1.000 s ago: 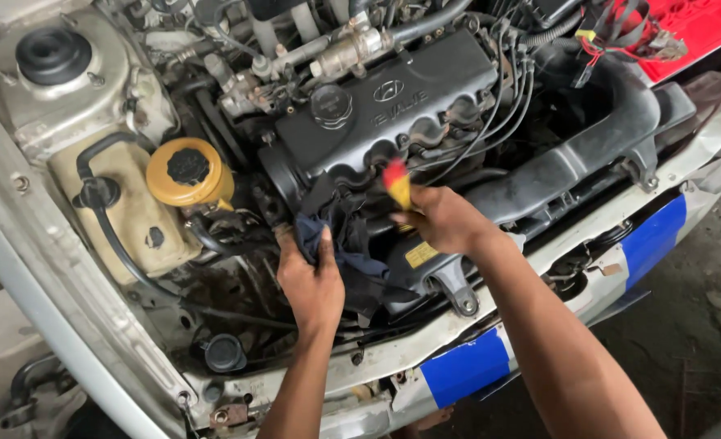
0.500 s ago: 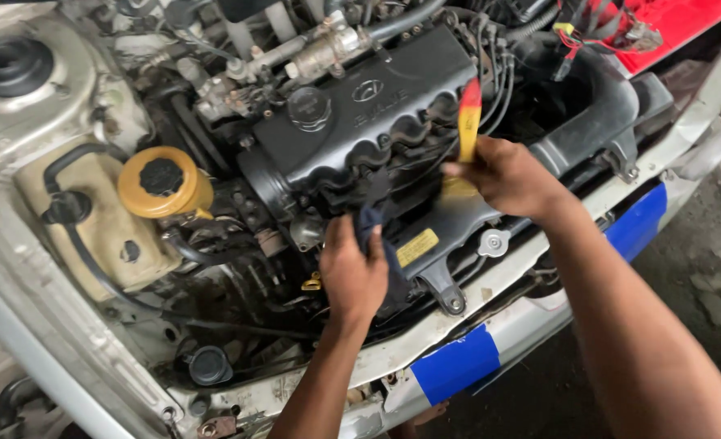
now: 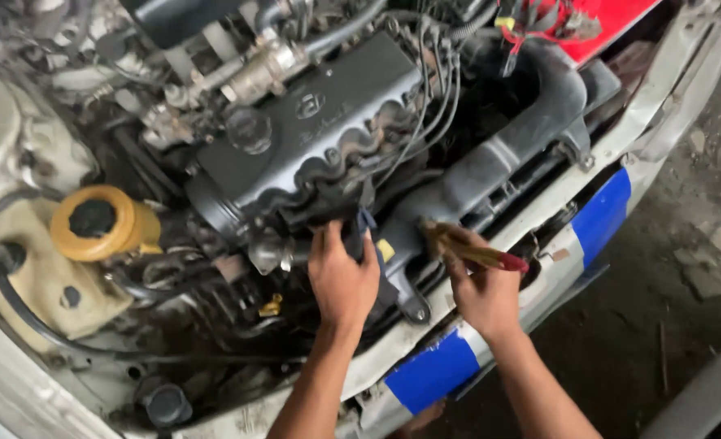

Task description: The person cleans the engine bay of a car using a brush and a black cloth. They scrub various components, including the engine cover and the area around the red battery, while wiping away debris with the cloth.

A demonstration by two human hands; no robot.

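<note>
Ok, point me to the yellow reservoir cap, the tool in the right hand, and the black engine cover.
yellow reservoir cap (image 3: pixel 100 222), head view, on its yellow side wall.
tool (image 3: pixel 478 254), head view, mid-shaft, yellow part.
right hand (image 3: pixel 482 289), head view, back of hand.
black engine cover (image 3: pixel 311 130), head view, top face.

Reservoir cap (image 3: pixel 93 218) left of engine cover (image 3: pixel 311 134)

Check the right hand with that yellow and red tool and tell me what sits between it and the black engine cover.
The right hand holds the yellow and red tool over the car's front edge. Between it and the black engine cover lie the grey intake duct and the left hand, which grips a dark part with a blue cloth.
</note>
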